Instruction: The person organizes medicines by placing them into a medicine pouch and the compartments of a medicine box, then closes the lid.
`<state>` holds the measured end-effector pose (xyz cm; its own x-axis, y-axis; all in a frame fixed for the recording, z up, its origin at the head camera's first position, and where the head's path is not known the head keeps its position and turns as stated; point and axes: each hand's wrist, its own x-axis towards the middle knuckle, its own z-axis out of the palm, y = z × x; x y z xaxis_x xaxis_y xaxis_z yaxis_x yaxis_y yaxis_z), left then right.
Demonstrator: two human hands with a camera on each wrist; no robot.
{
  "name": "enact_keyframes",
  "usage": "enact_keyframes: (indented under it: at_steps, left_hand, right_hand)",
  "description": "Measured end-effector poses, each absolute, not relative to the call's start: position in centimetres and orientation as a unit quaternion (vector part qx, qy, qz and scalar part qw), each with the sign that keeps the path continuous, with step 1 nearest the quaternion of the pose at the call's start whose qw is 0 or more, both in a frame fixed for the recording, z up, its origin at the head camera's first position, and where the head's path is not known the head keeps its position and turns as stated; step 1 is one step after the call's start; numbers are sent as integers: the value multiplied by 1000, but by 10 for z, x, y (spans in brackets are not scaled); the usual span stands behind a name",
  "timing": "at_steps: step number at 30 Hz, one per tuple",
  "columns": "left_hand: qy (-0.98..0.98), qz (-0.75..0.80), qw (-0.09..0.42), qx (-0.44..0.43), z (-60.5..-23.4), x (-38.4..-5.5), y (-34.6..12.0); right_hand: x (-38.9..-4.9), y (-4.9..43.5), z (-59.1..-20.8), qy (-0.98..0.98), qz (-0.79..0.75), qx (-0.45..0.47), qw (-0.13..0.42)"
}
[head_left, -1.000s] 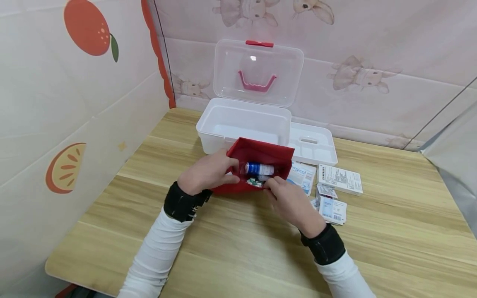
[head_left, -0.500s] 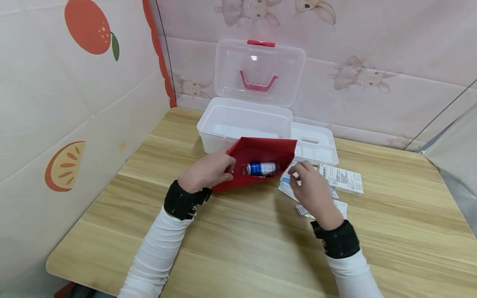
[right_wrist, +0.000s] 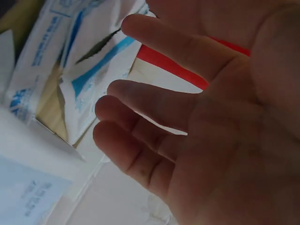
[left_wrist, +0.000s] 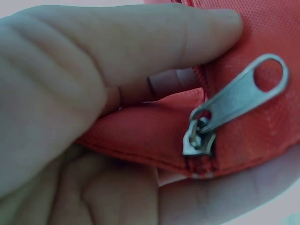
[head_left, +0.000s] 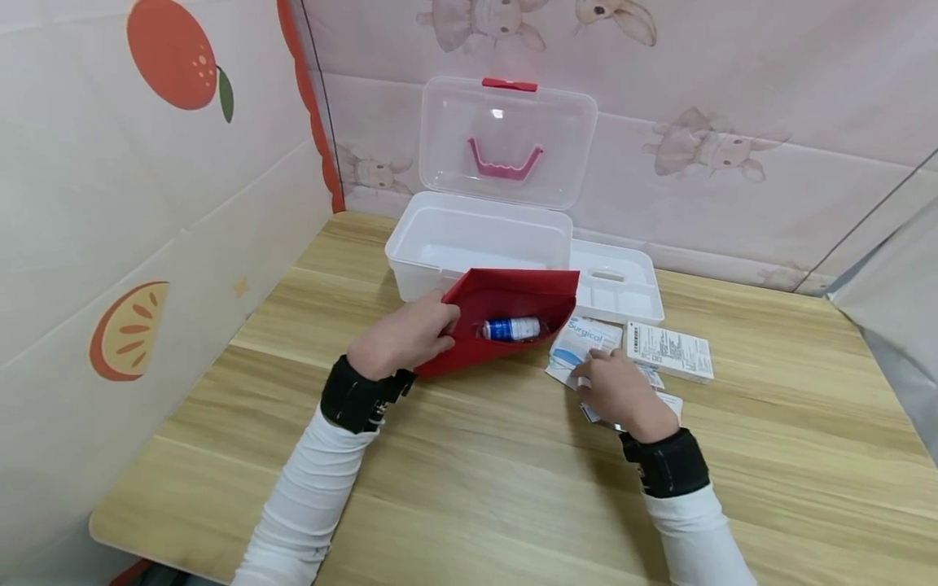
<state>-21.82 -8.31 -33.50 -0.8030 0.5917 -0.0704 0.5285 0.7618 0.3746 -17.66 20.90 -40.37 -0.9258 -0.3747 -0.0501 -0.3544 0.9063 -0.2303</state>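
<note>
My left hand (head_left: 406,338) grips the left end of a red zippered pouch (head_left: 469,355), holding its mouth apart. In the left wrist view, thumb and fingers pinch the red fabric around a metal zipper pull (left_wrist: 248,91). Inside the pouch lies a small blue-and-white bottle (head_left: 510,329); the pouch's bottom is hidden. To the right, my right hand (head_left: 623,395) hovers low over a white packet marked "Surgical" (head_left: 586,335). Its fingers (right_wrist: 157,101) are spread and slightly bent with nothing between them. The right wrist view shows the packet's torn-looking opening beside the fingertips.
Behind the pouch stands a white storage box (head_left: 418,285) with its clear lid (head_left: 572,130) raised. A white compartment tray (head_left: 645,305) sits to its right. A printed white carton (head_left: 670,352) and other flat packets lie beside my right hand on the wooden table (head_left: 469,488).
My right hand has left the pouch's mouth and moved right, then down over the packets. Green-and-white pieces seen in the pouch earlier are out of sight. The left hand keeps its hold.
</note>
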Motion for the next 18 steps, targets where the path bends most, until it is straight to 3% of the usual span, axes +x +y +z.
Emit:
enact_keyframes:
  at_steps: [10, 18]
  left_hand:
    - [933, 169, 86, 306, -335, -219, -83]
    - [933, 172, 90, 304, -337, -220, -84]
  right_hand:
    - [-181, 209, -409, 971, -128, -182, 87]
    - [-182, 209, -412, 976, -98, -186, 48]
